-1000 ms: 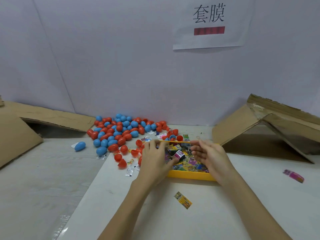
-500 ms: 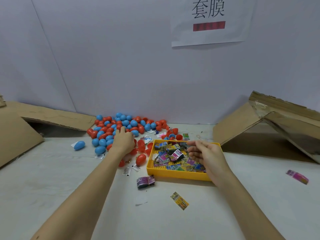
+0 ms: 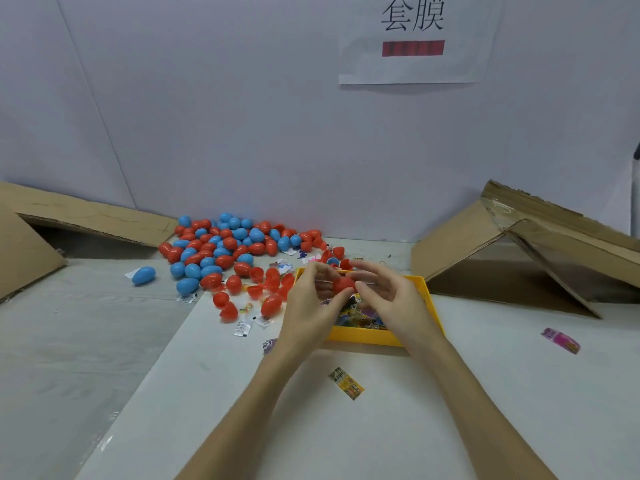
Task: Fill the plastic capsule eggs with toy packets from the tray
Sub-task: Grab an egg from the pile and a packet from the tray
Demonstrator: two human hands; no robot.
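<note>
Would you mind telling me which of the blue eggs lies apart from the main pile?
The lone blue egg on its side at far left, resting on a white slip; every other blue egg sits within the red-and-blue pile by the wall.

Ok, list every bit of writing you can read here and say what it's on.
"套膜": large black characters on the white paper sign on the wall.
Red bar under them: its print is too blurred to read.
Yellow packet and pink packet on the table: printing too small to read.
</note>
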